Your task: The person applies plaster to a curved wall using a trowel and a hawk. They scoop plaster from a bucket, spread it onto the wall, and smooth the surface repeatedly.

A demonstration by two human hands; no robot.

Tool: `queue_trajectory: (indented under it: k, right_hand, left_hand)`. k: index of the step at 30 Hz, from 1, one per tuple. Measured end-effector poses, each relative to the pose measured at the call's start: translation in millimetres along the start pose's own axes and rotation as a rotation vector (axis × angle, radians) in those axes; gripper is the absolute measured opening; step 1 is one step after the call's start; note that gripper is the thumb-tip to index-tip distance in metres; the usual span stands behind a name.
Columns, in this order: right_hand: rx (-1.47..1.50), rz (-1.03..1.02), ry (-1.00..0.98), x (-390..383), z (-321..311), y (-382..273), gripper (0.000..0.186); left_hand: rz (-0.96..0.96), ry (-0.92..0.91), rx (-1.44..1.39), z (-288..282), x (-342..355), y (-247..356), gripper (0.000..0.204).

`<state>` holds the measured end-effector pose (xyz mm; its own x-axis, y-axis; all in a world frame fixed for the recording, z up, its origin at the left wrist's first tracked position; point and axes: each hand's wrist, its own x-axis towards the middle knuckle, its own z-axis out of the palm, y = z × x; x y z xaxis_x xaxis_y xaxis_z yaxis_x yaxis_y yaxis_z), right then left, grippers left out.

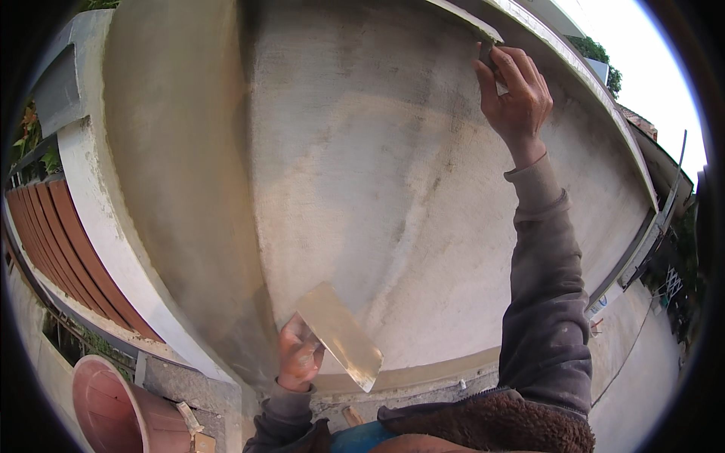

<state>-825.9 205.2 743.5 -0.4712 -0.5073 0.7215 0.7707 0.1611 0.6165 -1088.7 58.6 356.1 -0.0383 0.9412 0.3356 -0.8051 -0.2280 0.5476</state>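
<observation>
Low in front of me, my left hand [299, 353] is closed on a plastering trowel [338, 332]; its flat rectangular metal blade tilts down to the right and catches the light. My right arm reaches up to the top of the grey plastered wall [355, 174]. There my right hand [519, 92] grips the dark handle of what looks like a second trowel [470, 20], its long pale blade seen nearly edge-on against the wall. Damp, darker patches and paler areas mark the plaster.
At the lower left stands a reddish plastic bucket [136, 411] beside grey blocks [185, 385]. A white-edged pillar [113, 204] and brown slatted fence [75, 257] rise on the left. Concrete paving [642, 362] lies at the right. Rubble lies along the wall's foot.
</observation>
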Motion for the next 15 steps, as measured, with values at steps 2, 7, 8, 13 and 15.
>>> queue_trajectory:
  k: [2, 7, 8, 13, 15]
  right_hand:
    - [-0.014, 0.013, -0.064, -2, 16, -12, 0.021]
    - [-0.042, 0.064, -0.153, 4, 54, -36, 0.019]
    - [-0.045, 0.075, -0.152, 7, 59, -40, 0.019]
    - [-0.08, 0.105, -0.122, 24, 62, -43, 0.021]
    - [-0.072, 0.09, -0.076, 26, 57, -41, 0.02]
  left_hand:
    - [-0.026, 0.013, -0.01, 3, -1, 0, 0.06]
    - [0.013, 0.01, 0.015, 4, -10, 4, 0.063]
    - [0.018, 0.02, 0.015, 4, -13, 5, 0.064]
    - [0.03, 0.047, 0.005, -4, -21, 12, 0.065]
    - [0.026, 0.036, 0.008, -6, -22, 14, 0.063]
